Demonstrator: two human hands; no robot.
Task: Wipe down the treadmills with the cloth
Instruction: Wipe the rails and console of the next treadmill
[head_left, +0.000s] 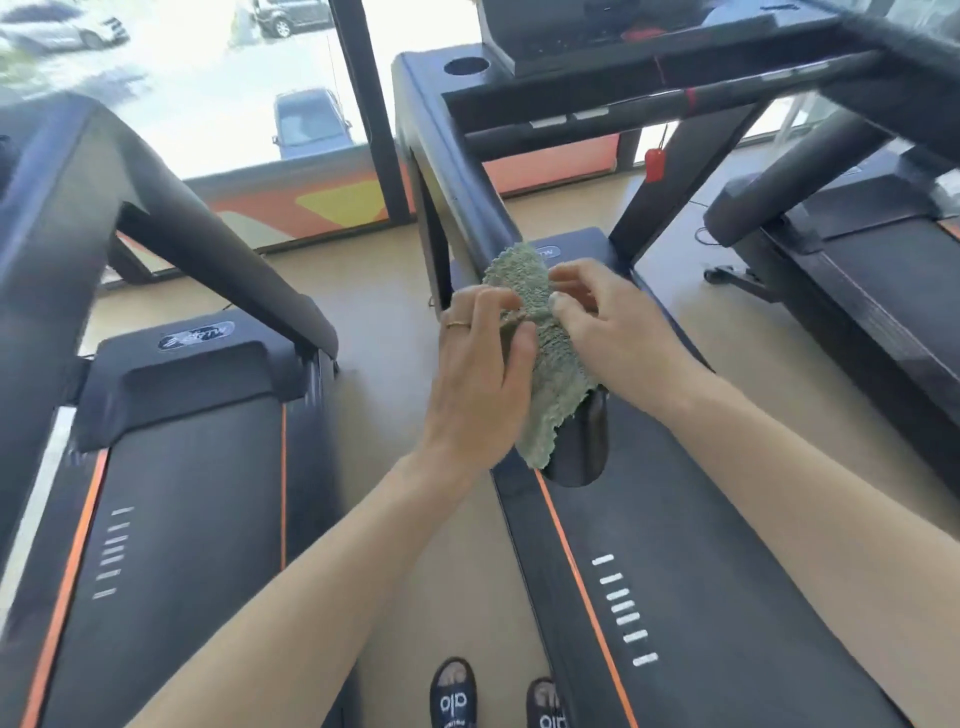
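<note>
While both hands are up in front of the camera, they've got a fuzzy green cloth (545, 358) pinched between them, right over the handrail (462, 192) of the middle treadmill (675, 597). Left hand (478, 379) has its fingers curled around the cloth's left edge, thumb pressed into the fabric, and there's a gold ring (457, 325) on one finger. Right hand (618, 332) is gripping the opposite side, fingertips closed onto the top part of the cloth. So both hands are clamped on it, neither one open.

The cloth hangs in a long strip, top end bunched up near the fingers and the bottom end draping down onto the rounded black end of the handrail. Can't really tell whether it's pressed on the rail or just lying against it.

Another treadmill (182, 493) sits off to the left with orange stripes along the deck, and a third one (857, 270) is on the right, partly cut off. A red safety key (655, 164) dangles on a cord from the middle machine's console. At the bottom you can see black slide sandals (453, 696) on the tan floor between the two decks. Big windows ahead, with a parked car (311, 122) outside.
</note>
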